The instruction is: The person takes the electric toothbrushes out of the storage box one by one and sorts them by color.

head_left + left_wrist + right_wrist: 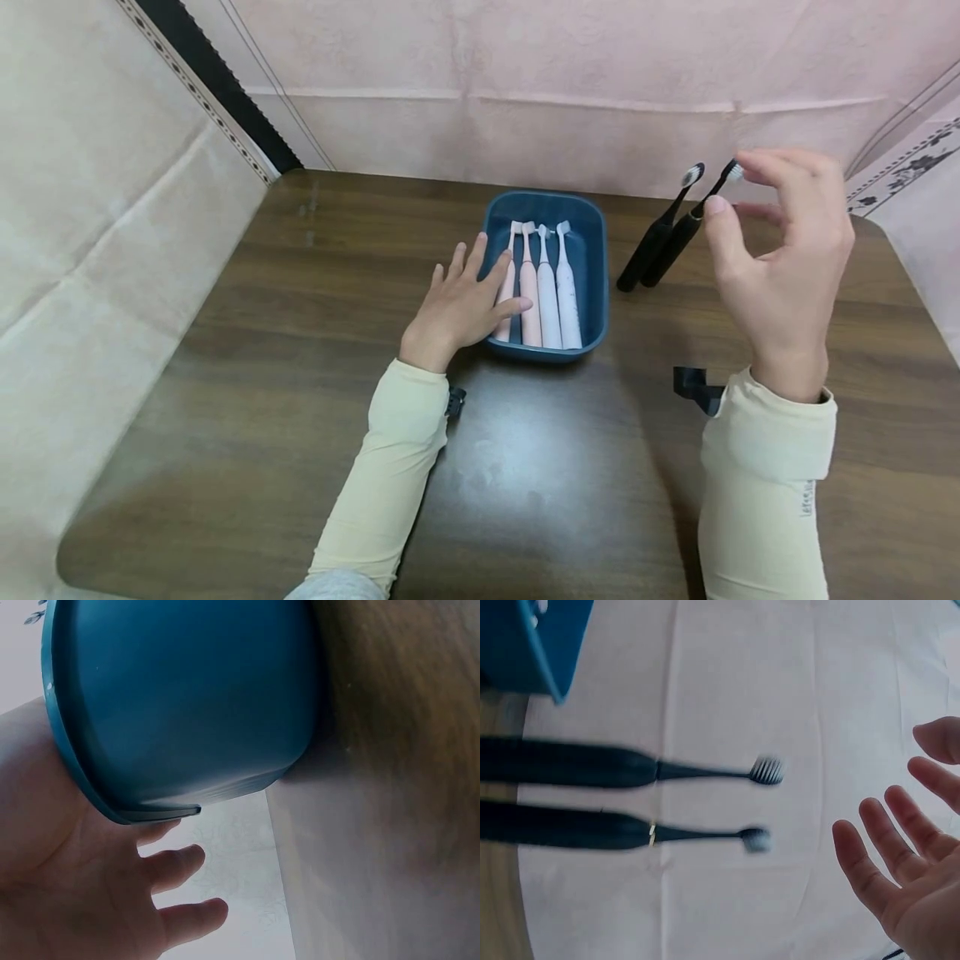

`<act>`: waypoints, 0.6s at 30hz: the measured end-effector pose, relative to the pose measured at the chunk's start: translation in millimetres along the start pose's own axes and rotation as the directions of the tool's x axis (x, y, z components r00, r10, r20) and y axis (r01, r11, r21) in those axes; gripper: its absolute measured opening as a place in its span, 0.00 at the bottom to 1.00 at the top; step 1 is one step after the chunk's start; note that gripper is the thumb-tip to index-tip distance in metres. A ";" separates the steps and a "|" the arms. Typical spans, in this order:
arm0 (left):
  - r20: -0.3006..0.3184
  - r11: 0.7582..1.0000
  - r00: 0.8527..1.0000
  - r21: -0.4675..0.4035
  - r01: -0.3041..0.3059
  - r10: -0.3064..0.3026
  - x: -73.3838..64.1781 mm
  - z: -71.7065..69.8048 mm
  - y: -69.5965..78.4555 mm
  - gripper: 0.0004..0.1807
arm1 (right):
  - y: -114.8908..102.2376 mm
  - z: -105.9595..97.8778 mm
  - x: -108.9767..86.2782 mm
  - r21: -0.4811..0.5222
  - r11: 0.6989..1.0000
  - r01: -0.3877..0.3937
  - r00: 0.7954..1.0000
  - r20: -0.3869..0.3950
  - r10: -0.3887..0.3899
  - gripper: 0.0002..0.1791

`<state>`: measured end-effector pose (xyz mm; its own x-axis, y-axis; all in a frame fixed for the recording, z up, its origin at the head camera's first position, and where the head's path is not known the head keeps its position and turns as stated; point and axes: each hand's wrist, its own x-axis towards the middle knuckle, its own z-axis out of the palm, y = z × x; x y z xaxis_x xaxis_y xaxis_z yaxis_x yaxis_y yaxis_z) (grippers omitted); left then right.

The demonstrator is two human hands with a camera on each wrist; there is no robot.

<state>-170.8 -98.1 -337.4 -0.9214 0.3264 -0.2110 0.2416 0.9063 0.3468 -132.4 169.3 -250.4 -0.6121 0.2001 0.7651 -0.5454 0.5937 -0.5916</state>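
A dark blue bin (592, 327) holds two pink electric toothbrushes (529, 312) and two whitish ones (567, 308), side by side with heads toward the far end. My left hand (463, 310) lies over the bin's near-left rim with spread fingers, its thumb reaching over the pink handles; whether it touches them cannot be told. Right of the bin, two black electric toothbrushes (570, 763) stand upright on the table, brush heads up. Just beside their heads is my right hand (798, 242), thumb and fingers bent apart with nothing between them.
The wood-grain table (300, 400) has a pale cloth wall (600, 67) close behind its back edge and another on the left. Dark camera mounts (699, 390) stick out from the wrists.
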 end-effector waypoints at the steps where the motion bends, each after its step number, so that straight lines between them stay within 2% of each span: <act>1: 0.000 1.000 1.000 0.000 0.000 0.000 0.1 0.0 0.3 0.43 | -2.8 2.5 -1.0 0.005 1.000 0.016 1.000 0.010 -0.016 0.17; 7: -0.003 1.000 1.000 0.002 -0.004 0.004 -0.3 1.8 0.8 0.43 | -10.3 24.9 -9.2 0.016 0.996 0.087 0.986 0.142 -0.089 0.17; 11: -0.005 1.000 1.000 0.002 -0.007 0.007 -0.5 2.5 0.9 0.43 | -6.7 43.0 -9.7 0.018 0.994 0.104 0.964 0.245 -0.105 0.17; 13: -0.006 1.000 1.000 0.001 -0.004 0.004 -0.4 1.7 0.6 0.43 | -1.6 53.3 -8.2 0.005 0.994 0.111 0.940 0.324 -0.107 0.18; 18: 0.000 1.000 1.000 0.005 -0.001 0.001 -0.1 -1.4 0.5 0.43 | 16.0 79.9 -8.3 -0.073 0.992 0.107 0.856 0.513 -0.055 0.19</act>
<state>-171.0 -98.0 -335.9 -0.9210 0.3274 -0.2109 0.2441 0.9072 0.3425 -181.8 114.9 -286.6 -0.7880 -0.2616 0.5573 -0.5651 0.6667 -0.4860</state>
